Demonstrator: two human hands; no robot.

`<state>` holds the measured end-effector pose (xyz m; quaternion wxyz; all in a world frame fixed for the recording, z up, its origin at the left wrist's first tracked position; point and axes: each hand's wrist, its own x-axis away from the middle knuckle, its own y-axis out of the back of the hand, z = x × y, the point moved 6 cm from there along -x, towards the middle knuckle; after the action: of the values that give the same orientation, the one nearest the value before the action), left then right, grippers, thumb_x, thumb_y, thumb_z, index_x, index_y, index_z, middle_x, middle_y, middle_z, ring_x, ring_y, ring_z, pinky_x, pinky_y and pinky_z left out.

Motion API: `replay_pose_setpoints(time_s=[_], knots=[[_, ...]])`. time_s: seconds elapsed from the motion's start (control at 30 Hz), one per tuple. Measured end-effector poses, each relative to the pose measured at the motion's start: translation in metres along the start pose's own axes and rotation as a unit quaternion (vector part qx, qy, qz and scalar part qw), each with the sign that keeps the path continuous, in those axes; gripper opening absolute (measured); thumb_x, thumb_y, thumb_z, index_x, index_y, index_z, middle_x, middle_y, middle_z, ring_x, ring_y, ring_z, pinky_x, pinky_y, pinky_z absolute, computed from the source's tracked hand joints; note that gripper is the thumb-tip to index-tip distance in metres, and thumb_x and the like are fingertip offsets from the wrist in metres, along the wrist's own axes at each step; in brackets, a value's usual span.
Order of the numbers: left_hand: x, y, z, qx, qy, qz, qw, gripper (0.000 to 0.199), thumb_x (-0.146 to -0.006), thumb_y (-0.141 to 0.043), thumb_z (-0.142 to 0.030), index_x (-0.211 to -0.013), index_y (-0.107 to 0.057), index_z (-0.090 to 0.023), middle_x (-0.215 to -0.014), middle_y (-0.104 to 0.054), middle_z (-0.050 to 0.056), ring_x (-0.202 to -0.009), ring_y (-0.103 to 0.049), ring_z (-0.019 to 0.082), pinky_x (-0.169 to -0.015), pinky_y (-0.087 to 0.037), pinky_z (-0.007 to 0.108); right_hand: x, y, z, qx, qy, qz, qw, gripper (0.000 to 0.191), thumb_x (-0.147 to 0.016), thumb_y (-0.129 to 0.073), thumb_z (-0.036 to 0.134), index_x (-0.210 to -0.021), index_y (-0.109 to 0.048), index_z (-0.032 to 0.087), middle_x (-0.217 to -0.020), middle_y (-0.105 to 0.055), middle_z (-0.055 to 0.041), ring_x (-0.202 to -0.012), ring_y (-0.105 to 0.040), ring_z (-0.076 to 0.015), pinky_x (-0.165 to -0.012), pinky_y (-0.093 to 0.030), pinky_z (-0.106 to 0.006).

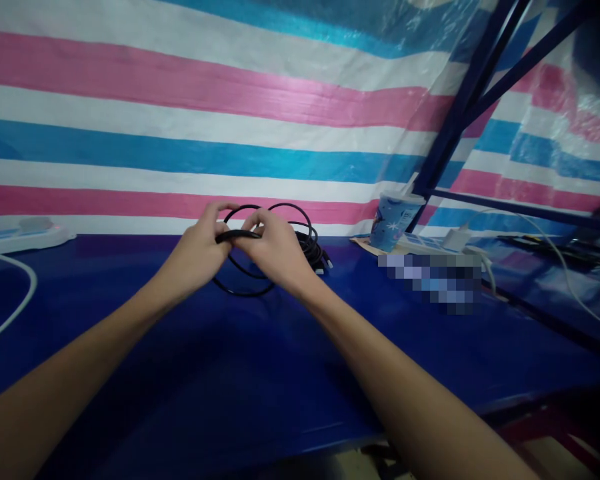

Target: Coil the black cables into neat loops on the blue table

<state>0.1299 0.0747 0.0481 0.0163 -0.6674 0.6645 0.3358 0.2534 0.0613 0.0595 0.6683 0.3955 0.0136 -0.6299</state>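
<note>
A looped black cable point(237, 235) is pinched between my two hands, just above the blue tabletop point(205, 393). My left hand point(203, 243) closes on the left side of the bunched strands. From the right, my right hand point(273, 247) grips the same strands, its fingers bent over them. Loose loops of the cable hang below and behind the hands. Past my right hand, a pile of coiled black cables point(313, 250) lies on the table, with pale connector ends showing. My right hand partly hides this pile.
A blue patterned paper cup point(393, 220) with a straw stands at the back right, beside a white power strip point(425, 243) and a blurred-out item point(435, 280). Another white power strip point(27, 233) with a white cord sits at far left. Striped sheeting point(205, 100) and a dark metal frame point(445, 143) border the table.
</note>
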Motion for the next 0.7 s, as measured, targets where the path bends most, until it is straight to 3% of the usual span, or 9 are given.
replay_pose_setpoints(time_s=[0.1,0.2,0.27,0.33,0.4,0.47,0.53,0.63,0.7], knots=[[0.000,0.008,0.008,0.229,0.100,-0.090,0.964,0.039,-0.075,-0.053,-0.013,-0.110,-0.044,-0.027,-0.063,-0.045,-0.007,-0.037,-0.027,0.004,-0.038,-0.023,0.021,-0.001,-0.006,-0.006,-0.281,-0.062,0.041,0.957,0.017,-0.082,-0.058,0.031,-0.077,-0.047,0.019,-0.057,-0.050,0.0059,-0.046,-0.041,-0.0063,-0.051,-0.035,-0.022],[0.001,0.004,0.013,0.344,0.140,-0.076,0.925,0.021,-0.077,-0.058,-0.015,-0.093,-0.048,-0.022,-0.061,-0.044,-0.007,-0.039,-0.029,0.002,-0.038,-0.028,0.018,-0.001,-0.016,-0.005,-0.427,-0.088,0.074,0.897,0.029,-0.089,-0.050,0.040,-0.070,-0.045,0.019,-0.045,-0.033,0.0109,-0.037,-0.028,-0.0044,-0.045,-0.034,-0.020],[0.002,0.002,0.015,0.317,0.150,-0.048,0.935,0.022,-0.075,-0.063,-0.019,-0.095,-0.053,-0.020,-0.060,-0.047,-0.006,-0.042,-0.038,0.004,-0.042,-0.037,0.019,0.000,-0.018,-0.006,-0.450,-0.106,0.085,0.883,0.036,-0.091,-0.048,0.044,-0.066,-0.041,0.020,-0.042,-0.024,0.0123,-0.034,-0.018,-0.0040,-0.038,-0.026,-0.019],[0.001,0.008,0.014,0.245,0.113,-0.062,0.961,0.030,-0.071,-0.068,-0.023,-0.099,-0.057,-0.019,-0.059,-0.050,-0.005,-0.046,-0.047,0.007,-0.046,-0.042,0.021,0.000,-0.014,-0.007,-0.414,-0.110,0.113,0.897,0.039,-0.089,-0.051,0.044,-0.062,-0.037,0.020,-0.041,-0.024,0.0118,-0.034,-0.016,-0.0032,-0.034,-0.018,-0.018],[0.000,0.014,0.007,0.169,0.051,-0.067,0.982,0.034,-0.067,-0.071,-0.024,-0.097,-0.058,-0.019,-0.059,-0.052,-0.004,-0.048,-0.051,0.010,-0.046,-0.043,0.021,0.002,-0.010,-0.008,-0.356,-0.116,0.178,0.910,0.042,-0.086,-0.058,0.041,-0.058,-0.035,0.019,-0.041,-0.025,0.0114,-0.035,-0.015,-0.0026,-0.033,-0.015,-0.018],[-0.001,0.011,0.001,0.096,0.009,-0.020,0.995,0.035,-0.063,-0.074,-0.026,-0.094,-0.059,-0.020,-0.061,-0.056,-0.003,-0.048,-0.053,0.011,-0.043,-0.041,0.021,0.006,-0.008,-0.011,-0.309,-0.128,0.247,0.909,0.043,-0.084,-0.061,0.041,-0.057,-0.035,0.019,-0.042,-0.026,0.0109,-0.036,-0.016,-0.0025,-0.033,-0.014,-0.018],[0.001,0.002,0.000,0.062,0.011,0.043,0.997,0.029,-0.062,-0.072,-0.024,-0.089,-0.061,-0.020,-0.058,-0.055,-0.002,-0.043,-0.047,0.009,-0.038,-0.035,0.019,0.009,-0.009,-0.013,-0.289,-0.132,0.288,0.903,0.041,-0.082,-0.063,0.041,-0.059,-0.038,0.018,-0.043,-0.027,0.0108,-0.036,-0.018,-0.0024,-0.033,-0.015,-0.017],[0.005,-0.008,0.003,0.156,0.083,0.054,0.983,0.019,-0.069,-0.063,-0.019,-0.087,-0.060,-0.020,-0.044,-0.038,-0.008,-0.034,-0.026,0.003,-0.034,-0.018,0.016,0.009,-0.014,-0.008,-0.338,-0.094,0.285,0.892,0.026,-0.081,-0.065,0.037,-0.070,-0.050,0.017,-0.047,-0.034,0.0100,-0.038,-0.027,-0.0036,-0.037,-0.025,-0.016],[0.006,-0.009,0.005,0.294,0.123,0.032,0.947,0.010,-0.076,-0.058,-0.019,-0.086,-0.057,-0.020,-0.042,-0.026,-0.010,-0.034,-0.016,0.003,-0.035,-0.013,0.016,0.006,-0.014,-0.001,-0.419,-0.060,0.236,0.875,0.023,-0.085,-0.059,0.039,-0.076,-0.056,0.017,-0.054,-0.047,0.0062,-0.047,-0.043,-0.0058,-0.049,-0.040,-0.018]])
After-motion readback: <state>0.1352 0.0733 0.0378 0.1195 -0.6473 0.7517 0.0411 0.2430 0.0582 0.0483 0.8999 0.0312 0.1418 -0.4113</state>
